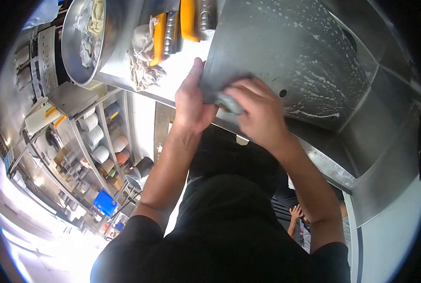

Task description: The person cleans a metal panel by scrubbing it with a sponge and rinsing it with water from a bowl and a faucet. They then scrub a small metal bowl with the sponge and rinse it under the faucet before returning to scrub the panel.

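Note:
A large flat metal sheet [267, 47] with soapy streaks and a small round hole lies tilted over the sink [380, 108]. My left hand [191, 104] grips its near left edge, thumb up along the side and fingers mostly hidden. Close beside it, my right hand [262, 111] is closed around a greyish-green scrubbing pad [229, 104], pressed to the sheet's near edge. That hand and the pad are slightly blurred. Dark residue shows on the metal just beyond my right fingers.
Left of the sheet, orange-handled tools [158, 40] and a crumpled rag [144, 70] lie on the steel counter. A metal bowl [69, 42] holds cloths. Shelves with stacked bowls [93, 136] stand at lower left. Another person's hand [296, 212] shows at lower right.

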Available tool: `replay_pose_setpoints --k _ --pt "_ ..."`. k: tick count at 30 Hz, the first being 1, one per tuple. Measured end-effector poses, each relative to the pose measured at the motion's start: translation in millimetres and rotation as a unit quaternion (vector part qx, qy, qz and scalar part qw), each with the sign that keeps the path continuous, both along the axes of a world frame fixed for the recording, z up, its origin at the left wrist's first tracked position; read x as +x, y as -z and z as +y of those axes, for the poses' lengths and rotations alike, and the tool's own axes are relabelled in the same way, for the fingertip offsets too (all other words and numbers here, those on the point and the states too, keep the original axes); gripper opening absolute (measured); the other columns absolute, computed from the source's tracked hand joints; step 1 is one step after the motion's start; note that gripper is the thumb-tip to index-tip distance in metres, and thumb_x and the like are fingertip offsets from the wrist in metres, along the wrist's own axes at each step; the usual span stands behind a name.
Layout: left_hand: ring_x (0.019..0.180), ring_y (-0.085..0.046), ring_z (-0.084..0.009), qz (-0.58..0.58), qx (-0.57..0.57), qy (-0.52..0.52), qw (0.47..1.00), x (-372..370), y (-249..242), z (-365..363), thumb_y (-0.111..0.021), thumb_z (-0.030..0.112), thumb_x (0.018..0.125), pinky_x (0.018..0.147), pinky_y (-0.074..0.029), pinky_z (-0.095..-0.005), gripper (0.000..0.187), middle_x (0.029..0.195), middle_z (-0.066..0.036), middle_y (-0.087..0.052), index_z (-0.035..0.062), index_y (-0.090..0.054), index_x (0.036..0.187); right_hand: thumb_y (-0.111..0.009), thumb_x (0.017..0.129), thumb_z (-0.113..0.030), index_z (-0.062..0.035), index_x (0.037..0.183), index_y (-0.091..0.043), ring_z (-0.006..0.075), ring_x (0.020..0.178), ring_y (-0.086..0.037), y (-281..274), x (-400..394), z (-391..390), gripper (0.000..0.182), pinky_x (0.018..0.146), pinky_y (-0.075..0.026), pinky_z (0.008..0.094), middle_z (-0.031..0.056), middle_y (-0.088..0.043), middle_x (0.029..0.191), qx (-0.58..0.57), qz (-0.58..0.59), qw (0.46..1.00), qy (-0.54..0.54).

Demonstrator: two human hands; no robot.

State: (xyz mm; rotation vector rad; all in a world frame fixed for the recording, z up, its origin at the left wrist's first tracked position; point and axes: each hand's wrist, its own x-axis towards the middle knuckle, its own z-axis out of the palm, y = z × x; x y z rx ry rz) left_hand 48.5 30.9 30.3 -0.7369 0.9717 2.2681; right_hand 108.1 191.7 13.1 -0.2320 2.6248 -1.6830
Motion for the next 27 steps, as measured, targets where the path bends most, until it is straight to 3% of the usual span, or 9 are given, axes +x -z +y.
replay_pose_setpoints --k 2,5,9,16,19,21,22,25,27 --pt "0.116 -0.063 -0.0304 0.02 0.078 0.001 0.997 3 14 -13 -0.031 0.038 0.111 0.105 -0.046 -0.0449 0.052 0.124 -0.019 -0.065 -0.0036 -0.052 0.134 -0.068 0.071 0.004 -0.0081 0.11 -0.067 0.0325 0.101 -0.064 -9 -15 -18 0.041 0.085 -0.053 0.044 0.0084 -0.068 0.109 0.013 0.019 1.0 -0.022" --pt "0.115 -0.064 -0.0312 0.003 0.077 0.023 0.997 0 3 -8 -0.03 0.042 0.11 0.105 -0.047 -0.0447 0.058 0.125 -0.02 -0.065 -0.0039 -0.052 0.136 -0.069 0.07 0.004 -0.0086 0.11 -0.067 0.032 0.101 -0.064 -11 -9 -10 0.041 0.086 -0.053 0.044 0.0088 -0.067 0.109 0.014 0.009 0.999 -0.031" --pt "0.121 -0.06 -0.0299 -0.015 0.042 0.001 0.999 -1 -4 -4 -0.029 0.044 0.11 0.108 -0.043 -0.0454 0.059 0.128 -0.019 -0.064 -0.0038 -0.052 0.137 -0.068 0.07 0.003 -0.0073 0.109 -0.068 0.0323 0.1 -0.064 20 33 45 0.041 0.087 -0.052 0.0448 0.0103 -0.067 0.11 0.067 -0.052 0.996 -0.008" --pt "0.122 -0.06 -0.0293 0.018 -0.06 0.028 0.998 0 0 3 -0.039 0.039 0.11 0.108 -0.044 -0.0478 0.049 0.129 -0.016 -0.063 0.0001 -0.052 0.136 -0.064 0.07 0.004 -0.0061 0.11 -0.068 0.0334 0.104 -0.063 17 15 25 0.041 0.087 -0.052 0.0462 0.0114 -0.066 0.106 0.073 0.027 0.996 -0.037" --pt "0.122 -0.061 -0.0289 0.034 -0.067 0.054 0.996 0 1 0 -0.04 0.04 0.11 0.108 -0.044 -0.0477 0.049 0.128 -0.016 -0.064 0.0001 -0.052 0.135 -0.064 0.072 0.003 -0.0063 0.112 -0.067 0.0354 0.103 -0.062 27 -1 40 0.041 0.085 -0.052 0.0474 0.0131 -0.065 0.106 0.089 0.037 0.993 0.064" --pt "0.122 -0.061 -0.0286 0.036 -0.076 0.065 0.994 -4 -1 0 -0.042 0.039 0.109 0.108 -0.044 -0.0474 0.048 0.128 -0.016 -0.064 0.0001 -0.052 0.136 -0.063 0.073 0.003 -0.0063 0.113 -0.066 0.0368 0.103 -0.062 34 -16 59 0.042 0.084 -0.053 0.0478 0.0148 -0.065 0.108 0.123 -0.034 0.97 0.205" --pt "0.122 -0.061 -0.0285 0.037 -0.075 0.066 0.994 -5 -1 0 -0.043 0.039 0.109 0.108 -0.044 -0.0474 0.048 0.128 -0.016 -0.064 0.0001 -0.052 0.136 -0.064 0.073 0.001 -0.0062 0.113 -0.066 0.0371 0.102 -0.063 42 -24 68 0.041 0.084 -0.054 0.0475 0.0159 -0.065 0.109 0.115 0.019 0.962 0.247" --pt "0.122 -0.061 -0.0287 0.035 -0.07 0.064 0.995 -4 2 1 -0.044 0.038 0.109 0.108 -0.045 -0.0476 0.048 0.129 -0.016 -0.063 -0.0002 -0.052 0.136 -0.064 0.072 0.001 -0.0065 0.113 -0.066 0.0372 0.102 -0.063 28 -12 36 0.042 0.085 -0.054 0.0467 0.0148 -0.065 0.108 0.165 0.004 0.963 0.213" --pt "0.121 -0.061 -0.029 0.033 -0.067 0.056 0.996 -4 3 -1 -0.045 0.038 0.108 0.108 -0.046 -0.0479 0.048 0.13 -0.016 -0.063 -0.0005 -0.052 0.136 -0.064 0.07 0.002 -0.0058 0.112 -0.065 0.0374 0.1 -0.062 13 -6 0 0.042 0.086 -0.053 0.0486 0.0141 -0.064 0.109 0.083 0.061 0.99 0.101"
